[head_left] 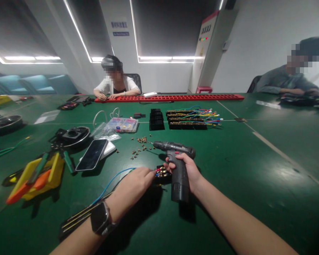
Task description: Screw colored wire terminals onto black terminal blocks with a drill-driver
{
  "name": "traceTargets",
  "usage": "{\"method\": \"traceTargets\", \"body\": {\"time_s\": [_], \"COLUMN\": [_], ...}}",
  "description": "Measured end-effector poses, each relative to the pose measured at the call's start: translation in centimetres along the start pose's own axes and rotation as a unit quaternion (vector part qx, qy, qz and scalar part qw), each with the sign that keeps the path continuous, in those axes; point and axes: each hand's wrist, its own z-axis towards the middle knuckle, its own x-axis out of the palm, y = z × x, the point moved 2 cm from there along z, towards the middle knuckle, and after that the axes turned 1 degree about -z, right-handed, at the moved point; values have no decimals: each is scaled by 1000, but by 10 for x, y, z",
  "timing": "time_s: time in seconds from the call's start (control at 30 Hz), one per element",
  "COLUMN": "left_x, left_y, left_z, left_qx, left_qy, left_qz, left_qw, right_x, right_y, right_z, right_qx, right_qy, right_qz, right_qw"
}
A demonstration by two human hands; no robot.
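Note:
My right hand (190, 171) is wrapped around the grip of a black cordless drill (180, 177), whose bit points left toward small copper-coloured screws (142, 140) scattered on the table. Below the chuck, a terminal block (163, 172) with brass contacts and coloured wire ends sits between my hands. My left hand (138, 182) reaches to its left side with fingers closed together. Its fingertips touch the red and blue wire ends, but what they pinch is hidden. A long black strip with brass bars (78, 220) and a blue wire (113, 179) run beneath my left forearm.
Wired strips (187, 119) and black blocks (156, 119) lie farther back. A parts box (123, 124), phone (92, 155) and yellow bin (53, 177) with tools stand left. A red slotted rail (175, 98) crosses the far side, where two people sit.

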Motion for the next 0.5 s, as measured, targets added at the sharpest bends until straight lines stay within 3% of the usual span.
{"method": "traceTargets", "body": {"time_s": [0.1, 0.2, 0.3, 0.4, 0.5], "left_x": [-1, -7, -14, -11, 0], "left_y": [2, 10, 29, 49, 57], "left_z": [-16, -49, -109, -184, -243], "left_qx": [-72, -100, -185, -288, -349], "left_qy": [-64, -94, -129, -119, -95], "left_qz": [-62, -90, -57, -12, -38], "left_qw": [993, 986, 973, 950, 932], "right_x": [-1, -2, -4, -6, -7], "right_y": [-1, -1, -1, -2, -2], "right_z": [0, -1, -1, 0, 1], "right_qx": [2, 5, 5, 7, 13], "right_qy": [3, 4, 5, 6, 10], "right_qz": [5, 10, 19, 29, 38], "right_qw": [1000, 1000, 1000, 1000, 999]}}
